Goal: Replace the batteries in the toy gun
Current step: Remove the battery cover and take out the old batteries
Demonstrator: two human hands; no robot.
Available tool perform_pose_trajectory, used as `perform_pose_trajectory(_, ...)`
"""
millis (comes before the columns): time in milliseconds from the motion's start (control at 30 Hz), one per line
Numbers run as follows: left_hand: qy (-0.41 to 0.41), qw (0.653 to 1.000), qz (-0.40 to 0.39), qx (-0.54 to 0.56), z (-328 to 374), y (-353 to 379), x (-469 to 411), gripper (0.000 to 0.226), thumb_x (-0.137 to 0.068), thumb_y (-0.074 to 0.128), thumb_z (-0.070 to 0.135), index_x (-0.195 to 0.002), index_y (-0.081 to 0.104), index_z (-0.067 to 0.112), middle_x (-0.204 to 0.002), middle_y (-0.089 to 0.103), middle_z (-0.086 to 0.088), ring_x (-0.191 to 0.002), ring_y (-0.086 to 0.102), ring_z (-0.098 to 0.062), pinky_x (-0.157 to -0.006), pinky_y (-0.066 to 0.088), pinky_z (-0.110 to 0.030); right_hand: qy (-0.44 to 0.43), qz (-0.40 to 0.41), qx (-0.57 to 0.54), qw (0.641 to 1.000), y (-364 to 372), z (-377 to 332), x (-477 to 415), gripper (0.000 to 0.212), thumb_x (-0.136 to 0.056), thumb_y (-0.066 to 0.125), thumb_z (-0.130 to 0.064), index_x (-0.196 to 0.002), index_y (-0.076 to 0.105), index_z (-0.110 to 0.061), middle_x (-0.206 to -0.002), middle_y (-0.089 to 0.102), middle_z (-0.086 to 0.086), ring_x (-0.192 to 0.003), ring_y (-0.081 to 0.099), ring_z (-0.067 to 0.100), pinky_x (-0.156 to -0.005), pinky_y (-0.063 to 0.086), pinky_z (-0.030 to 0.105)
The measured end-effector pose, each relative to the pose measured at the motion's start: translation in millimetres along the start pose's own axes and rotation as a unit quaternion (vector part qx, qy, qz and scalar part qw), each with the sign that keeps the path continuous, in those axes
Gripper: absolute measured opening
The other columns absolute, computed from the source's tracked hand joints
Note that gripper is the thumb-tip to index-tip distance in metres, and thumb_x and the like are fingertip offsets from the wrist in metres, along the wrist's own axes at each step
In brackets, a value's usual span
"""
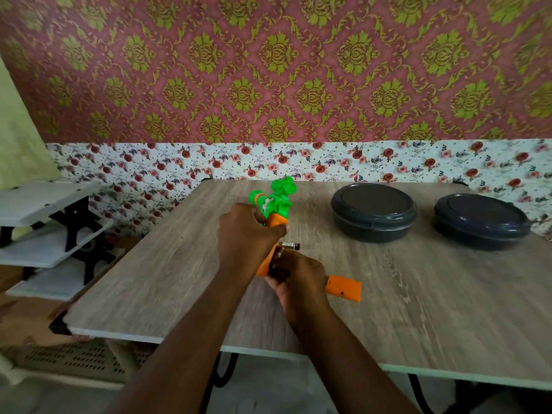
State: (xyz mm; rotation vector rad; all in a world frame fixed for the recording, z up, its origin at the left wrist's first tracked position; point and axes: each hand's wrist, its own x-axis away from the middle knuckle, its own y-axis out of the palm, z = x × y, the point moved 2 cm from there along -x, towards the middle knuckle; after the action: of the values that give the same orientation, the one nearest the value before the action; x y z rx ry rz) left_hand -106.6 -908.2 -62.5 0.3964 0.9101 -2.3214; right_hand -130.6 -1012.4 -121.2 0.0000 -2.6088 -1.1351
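A green and orange toy gun (276,204) is held above the wooden table (167,273), its green muzzle end pointing away from me. My left hand (246,231) grips the gun's orange body. My right hand (298,279) is closed at the lower end of the orange grip, fingers on the open battery compartment. A small battery (289,245) sticks out sideways between the two hands. The orange battery cover (343,288) lies on the table just right of my right hand.
Two dark round lidded containers (373,212) (481,221) stand at the back right of the table. A white shelf rack (50,234) with black brackets stands left of the table. A floral wall runs behind the table.
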Motion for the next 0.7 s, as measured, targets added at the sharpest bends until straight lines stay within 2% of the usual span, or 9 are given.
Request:
perform_pose_trajectory(67,-0.015,0.999,0.016,0.031,2,-5,0,0.04,-0.06,0.089,0.051,-0.072,0.071,0.017,-0.069,0.068,0.006,-0.071,0.068,-0.015,-0.066,0.055,-0.033,-0.066,-0.022,0.111,0.991,-5,-1,0,0.021,-0.093,0.051,0.015,-0.102,0.07,0.013,-0.107,0.069,0.037,-0.098,0.069,0.036,-0.093,0.058,0.045)
perform_pose_trajectory(133,-0.037,0.997,0.04,0.053,-3,-11,2,0.035,-0.068,0.088,0.044,-0.066,0.072,0.013,-0.06,0.068,0.003,-0.06,0.066,-0.01,-0.058,0.054,-0.031,-0.158,-0.028,0.249,0.955,-9,-4,-2,0.022,-0.092,0.056,0.01,-0.088,0.076,0.002,-0.094,0.072,0.031,-0.091,0.07,0.029,-0.088,0.057,0.043)
perform_pose_trajectory(233,-0.091,0.988,0.053,0.116,-24,-16,9,0.038,-0.074,0.081,0.046,-0.061,0.073,0.011,-0.054,0.068,-0.004,-0.051,0.069,-0.02,-0.055,0.061,-0.042,-0.271,0.004,0.417,0.867,-9,-14,-4,0.023,-0.088,0.066,0.002,-0.093,0.081,-0.015,-0.084,0.077,-0.003,-0.086,0.072,0.003,-0.085,0.059,0.029)
perform_pose_trajectory(300,-0.131,0.976,0.063,0.162,-39,-20,15,0.039,-0.073,0.077,0.048,-0.058,0.072,0.012,-0.052,0.069,-0.006,-0.05,0.071,-0.026,-0.056,0.062,-0.051,-0.296,0.014,0.46,0.837,-9,-21,-3,0.027,-0.087,0.068,0.003,-0.091,0.079,-0.022,-0.077,0.072,-0.015,-0.078,0.068,-0.005,-0.076,0.053,0.018)
perform_pose_trajectory(367,-0.169,0.965,0.08,0.183,-50,-25,22,0.039,-0.077,0.077,0.042,-0.055,0.07,0.011,-0.051,0.068,-0.009,-0.05,0.07,-0.028,-0.056,0.062,-0.054,-0.302,-0.002,0.522,0.797,-7,-28,-2,0.022,-0.088,0.07,0.001,-0.095,0.081,-0.016,-0.081,0.071,-0.011,-0.077,0.064,-0.002,-0.072,0.049,0.014)
perform_pose_trajectory(467,-0.202,0.955,0.091,0.196,-63,-30,31,0.041,-0.087,0.077,0.03,-0.056,0.067,0.005,-0.053,0.065,-0.018,-0.053,0.069,-0.039,-0.057,0.061,-0.059,-0.3,-0.017,0.649,0.699,-3,-32,-5,0.022,-0.092,0.07,-0.006,-0.111,0.078,-0.013,-0.111,0.071,0.004,-0.099,0.064,0.012,-0.075,0.044,0.011)
perform_pose_trajectory(533,-0.219,0.951,0.084,0.202,-72,-31,36,0.044,-0.089,0.076,0.028,-0.055,0.066,0.003,-0.05,0.065,-0.017,-0.054,0.069,-0.042,-0.06,0.061,-0.059,-0.278,-0.028,0.717,0.639,0,-33,-8,0.027,-0.094,0.064,-0.006,-0.116,0.075,-0.016,-0.122,0.067,0.006,-0.108,0.065,0.021,-0.086,0.053,0.024)
perform_pose_trajectory(600,-0.234,0.946,0.071,0.213,-79,-33,40,0.042,-0.09,0.076,0.027,-0.057,0.067,0.003,-0.05,0.066,-0.013,-0.054,0.071,-0.036,-0.061,0.062,-0.058,-0.255,-0.027,0.769,0.586,4,-35,-6,0.027,-0.095,0.06,-0.007,-0.118,0.072,-0.014,-0.123,0.062,0.009,-0.108,0.064,0.028,-0.091,0.057,0.041)
perform_pose_trajectory(700,-0.24,0.94,0.047,0.238,-86,-35,45,0.031,-0.091,0.076,0.02,-0.067,0.07,0.001,-0.063,0.073,-0.016,-0.061,0.075,-0.031,-0.064,0.063,-0.057,-0.233,-0.027,0.802,0.55,6,-34,-6,0.026,-0.096,0.061,-0.011,-0.12,0.07,-0.016,-0.123,0.06,0.009,-0.108,0.063,0.028,-0.091,0.057,0.045)
